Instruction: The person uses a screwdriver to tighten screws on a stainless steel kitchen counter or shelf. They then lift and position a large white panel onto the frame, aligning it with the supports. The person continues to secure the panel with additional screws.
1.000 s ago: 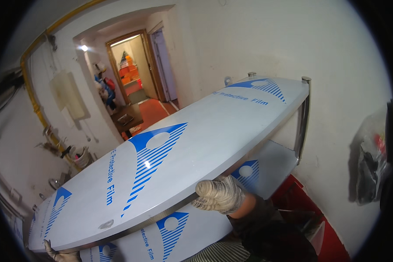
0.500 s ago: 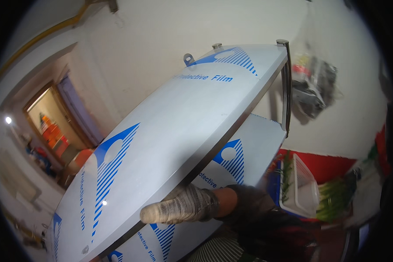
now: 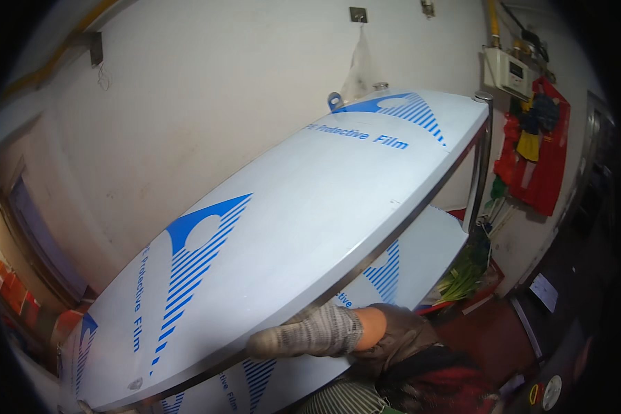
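A metal shelf unit (image 3: pixel 255 276) fills the middle, its upper panel wrapped in white film with blue triangles, stripes and lettering. Below it lies a second filmed panel (image 3: pixel 421 255), joined by a shiny post (image 3: pixel 481 162) at the far right corner. My right hand (image 3: pixel 310 332), in a grey knitted glove with a tan fingertip area, grips the upper panel's front edge. The thumb side faces me; the other fingers are hidden beneath the edge. My left hand does not show. A metal loop (image 3: pixel 334 102) stands up from the panel's back edge.
Behind the shelf unit rises a pale wall (image 3: pixel 207 96). A white meter box (image 3: pixel 507 72) and red cloth or bags (image 3: pixel 548 148) hang at the right. Green vegetables (image 3: pixel 462 276) lie low behind the lower panel. A doorway (image 3: pixel 14 241) is at far left.
My view has swung to the right, bringing in the meter box and red hangings. The right hand keeps its hold at about the same part of the shelf edge.
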Action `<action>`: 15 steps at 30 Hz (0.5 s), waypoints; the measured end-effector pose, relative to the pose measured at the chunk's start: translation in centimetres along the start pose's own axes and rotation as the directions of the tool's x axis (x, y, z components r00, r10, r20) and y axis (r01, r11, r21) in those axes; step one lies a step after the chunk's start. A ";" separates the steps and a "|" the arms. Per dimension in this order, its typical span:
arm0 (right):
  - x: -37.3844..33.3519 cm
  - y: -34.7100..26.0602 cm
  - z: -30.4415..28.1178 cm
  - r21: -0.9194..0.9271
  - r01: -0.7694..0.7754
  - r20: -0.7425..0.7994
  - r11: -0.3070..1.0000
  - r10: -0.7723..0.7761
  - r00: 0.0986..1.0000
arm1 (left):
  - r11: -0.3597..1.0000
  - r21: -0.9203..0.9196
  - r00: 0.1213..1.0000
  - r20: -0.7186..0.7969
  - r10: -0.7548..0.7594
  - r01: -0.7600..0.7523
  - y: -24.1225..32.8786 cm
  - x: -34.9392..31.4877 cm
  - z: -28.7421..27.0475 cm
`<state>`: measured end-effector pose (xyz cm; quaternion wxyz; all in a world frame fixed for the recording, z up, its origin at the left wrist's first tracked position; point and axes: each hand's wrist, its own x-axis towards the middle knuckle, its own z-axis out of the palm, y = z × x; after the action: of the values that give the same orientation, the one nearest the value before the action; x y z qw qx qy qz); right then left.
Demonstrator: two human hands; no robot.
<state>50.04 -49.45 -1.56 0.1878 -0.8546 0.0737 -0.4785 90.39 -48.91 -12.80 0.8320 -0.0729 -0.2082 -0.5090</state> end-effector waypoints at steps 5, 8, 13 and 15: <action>1.1 0.5 0.6 0.062 -0.102 -0.171 0.993 0.111 0.979 | 0.869 0.456 0.942 -0.162 0.295 -0.194 -1.7 6.1 -4.4; 0.8 1.7 1.6 0.266 -0.331 -0.157 0.905 0.379 0.912 | 0.806 0.539 0.917 -0.142 0.374 -0.245 -2.4 7.1 -8.5; 0.7 6.6 0.3 0.457 -0.474 -0.163 0.753 0.594 0.787 | 0.190 0.904 0.868 0.282 0.410 -0.383 -8.8 13.1 -14.0; 1.2 8.7 -0.5 0.443 -0.445 -0.195 0.778 0.569 0.799 | 0.259 0.857 0.872 0.350 0.343 -0.446 -10.5 16.6 -14.8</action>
<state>50.76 -57.95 -3.75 0.4565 -0.6607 0.2405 -0.5451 91.80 -72.33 -20.07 0.8168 0.3289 -0.4678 -0.0769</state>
